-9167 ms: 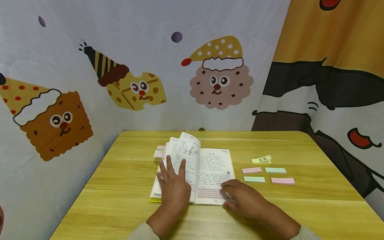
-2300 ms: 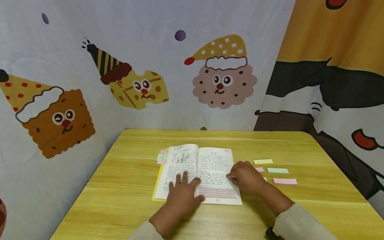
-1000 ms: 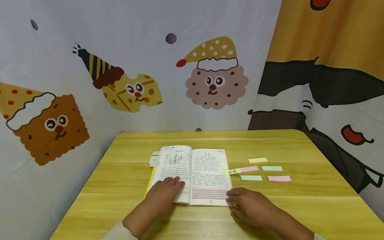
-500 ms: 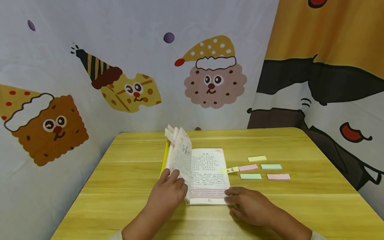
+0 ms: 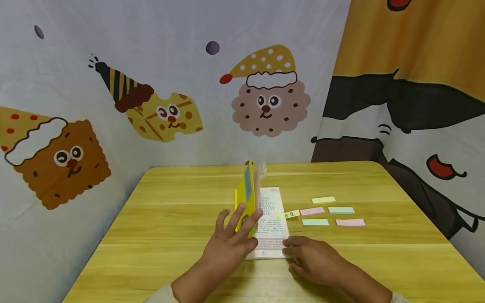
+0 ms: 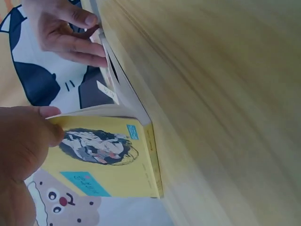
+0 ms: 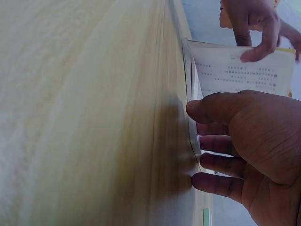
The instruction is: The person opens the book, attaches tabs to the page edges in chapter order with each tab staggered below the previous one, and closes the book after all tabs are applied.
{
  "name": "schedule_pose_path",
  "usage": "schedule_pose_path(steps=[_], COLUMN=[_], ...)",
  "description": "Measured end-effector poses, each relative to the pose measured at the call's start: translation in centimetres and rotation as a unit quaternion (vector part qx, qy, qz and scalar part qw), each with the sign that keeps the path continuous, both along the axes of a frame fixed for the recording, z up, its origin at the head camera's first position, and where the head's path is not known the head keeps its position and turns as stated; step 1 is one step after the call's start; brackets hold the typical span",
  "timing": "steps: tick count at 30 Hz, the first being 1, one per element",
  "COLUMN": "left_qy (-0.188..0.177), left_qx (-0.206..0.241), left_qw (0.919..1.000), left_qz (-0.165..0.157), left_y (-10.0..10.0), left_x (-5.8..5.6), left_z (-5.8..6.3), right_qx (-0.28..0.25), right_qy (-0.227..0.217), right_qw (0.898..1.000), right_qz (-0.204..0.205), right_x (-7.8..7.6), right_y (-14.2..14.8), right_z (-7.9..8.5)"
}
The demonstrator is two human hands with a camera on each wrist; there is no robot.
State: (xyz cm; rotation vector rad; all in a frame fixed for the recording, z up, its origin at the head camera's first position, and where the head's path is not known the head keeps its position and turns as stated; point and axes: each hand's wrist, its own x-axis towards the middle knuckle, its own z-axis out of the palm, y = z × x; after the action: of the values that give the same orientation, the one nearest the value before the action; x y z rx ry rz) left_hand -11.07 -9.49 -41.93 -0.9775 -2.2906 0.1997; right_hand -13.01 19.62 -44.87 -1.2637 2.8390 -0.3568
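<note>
A yellow-covered book (image 5: 241,202) lies on the table with its left half standing nearly upright. My left hand (image 5: 227,250) grips that raised half; in the right wrist view its thumb is on the printed page (image 7: 235,77), and the left wrist view shows the yellow front cover (image 6: 61,160). My right hand (image 5: 316,261) rests at the lower right corner of the flat page (image 5: 270,229), fingers fairly straight, thumb by the near edge (image 7: 263,141). A yellow sticky tab (image 5: 291,214) with handwritten characters sticks out from the page's right edge. Blurred tabs (image 5: 264,168) show on the raised pages.
Right of the book lie several sticky note pads: yellow (image 5: 323,200), pink (image 5: 312,211), green (image 5: 341,210), another green (image 5: 315,222) and another pink (image 5: 350,223). A cloth with cartoon figures (image 5: 270,105) hangs behind the wooden table (image 5: 182,185).
The written yellow tab, earlier lying on the pads, now sits on the page's right edge. My left hand has lifted the book's left half and swung it rightward; my right hand stays at the corner.
</note>
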Motion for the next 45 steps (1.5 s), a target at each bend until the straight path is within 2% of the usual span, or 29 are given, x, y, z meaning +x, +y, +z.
schedule_pose_path(steps=[3, 6, 10, 14, 25, 33, 37, 41, 45], left_qy=[-0.047, -0.090, -0.101, -0.110, -0.168, -0.211, -0.239, -0.293, -0.337], left_qx=[-0.015, -0.054, -0.102, -0.129, -0.154, -0.140, -0.122, -0.064, 0.004], left_qw=[0.9988, 0.9945, 0.9897, 0.9853, 0.9734, 0.9671, 0.9633, 0.9536, 0.9413], left_qz=[-0.003, 0.001, -0.007, -0.021, -0.023, -0.018, -0.015, -0.023, -0.009], left_y=[0.7, 1.4, 2.1, 2.6, 2.9, 2.5, 2.0, 1.3, 0.2], left_x=[-0.2, -0.4, -0.5, -0.3, 0.2, 0.5, 0.4, 0.2, -0.3], left_z=[-0.1, -0.1, -0.5, -1.0, -1.6, -1.8, -1.7, -1.6, -1.6], right_qx=[0.007, 0.011, 0.008, 0.005, 0.000, -0.002, -0.022, -0.041, -0.041], right_qy=[-0.015, -0.023, -0.017, -0.016, -0.026, -0.039, -0.049, -0.043, -0.014], right_qw=[1.000, 1.000, 1.000, 1.000, 0.999, 0.999, 0.998, 0.998, 0.995], right_qz=[-0.012, -0.018, -0.012, -0.012, -0.023, -0.019, -0.016, -0.033, -0.085], right_x=[0.0, 0.0, 0.0, 0.2, 0.4, 1.1, 1.0, 0.4, -0.8], right_y=[-0.1, -0.1, -0.1, -0.2, -0.6, -0.1, 0.6, 1.7, 2.9], right_z=[0.1, 0.1, -0.1, -0.1, -0.3, 0.1, 0.2, 0.5, 1.0])
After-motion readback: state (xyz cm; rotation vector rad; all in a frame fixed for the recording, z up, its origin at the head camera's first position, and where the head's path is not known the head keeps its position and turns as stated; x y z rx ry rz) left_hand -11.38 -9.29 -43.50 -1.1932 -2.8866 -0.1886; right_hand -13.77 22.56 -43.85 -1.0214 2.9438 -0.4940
